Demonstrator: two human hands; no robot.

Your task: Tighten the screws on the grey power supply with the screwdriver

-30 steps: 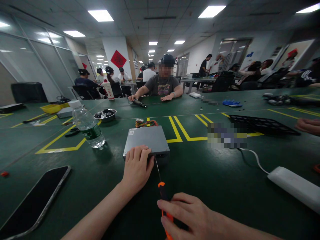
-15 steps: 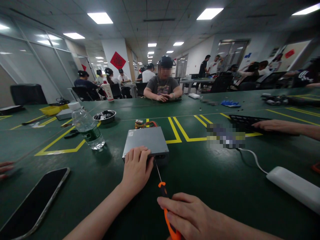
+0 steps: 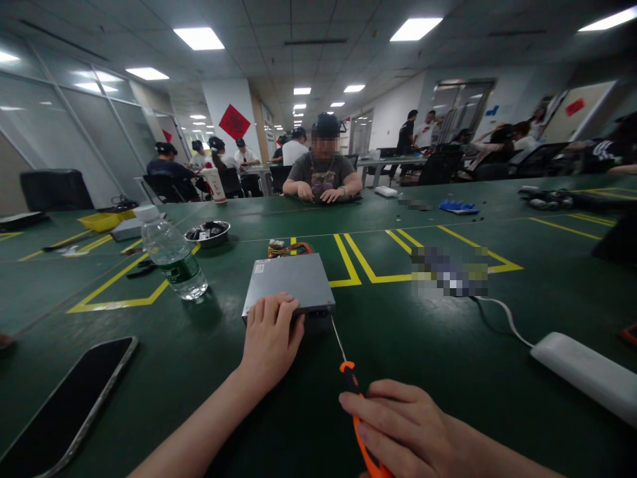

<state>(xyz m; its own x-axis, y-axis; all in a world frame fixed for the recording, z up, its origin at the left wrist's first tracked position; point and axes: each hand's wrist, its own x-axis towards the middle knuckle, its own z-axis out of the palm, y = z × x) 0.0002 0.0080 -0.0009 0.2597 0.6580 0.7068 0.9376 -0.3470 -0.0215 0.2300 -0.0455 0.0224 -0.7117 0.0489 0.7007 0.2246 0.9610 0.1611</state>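
A grey metal computer power supply (image 3: 291, 275) lies flat on the green table, with a bundle of coloured wires (image 3: 288, 247) at its far side. My left hand (image 3: 271, 332) grips its near left edge, fingers on the top face and thumb at the front side. In my right hand (image 3: 398, 425) is a screwdriver (image 3: 352, 378) with an orange and black handle. Its thin shaft points away from me, the tip at the right part of the power supply's near side. Whether the tip sits on a screw I cannot tell.
Left of the power supply stands a water bottle (image 3: 174, 255), with a metal bowl (image 3: 208, 234) of dark parts behind it. A phone (image 3: 70, 405) lies at the left. At the right are a white power strip (image 3: 582, 372) and its cable. Another person (image 3: 326, 166) sits opposite.
My right hand and the screwdriver have shifted right, the tip passing along the near side toward its right corner. My left hand stays put. At the right, another person's hand and a black panel have left.
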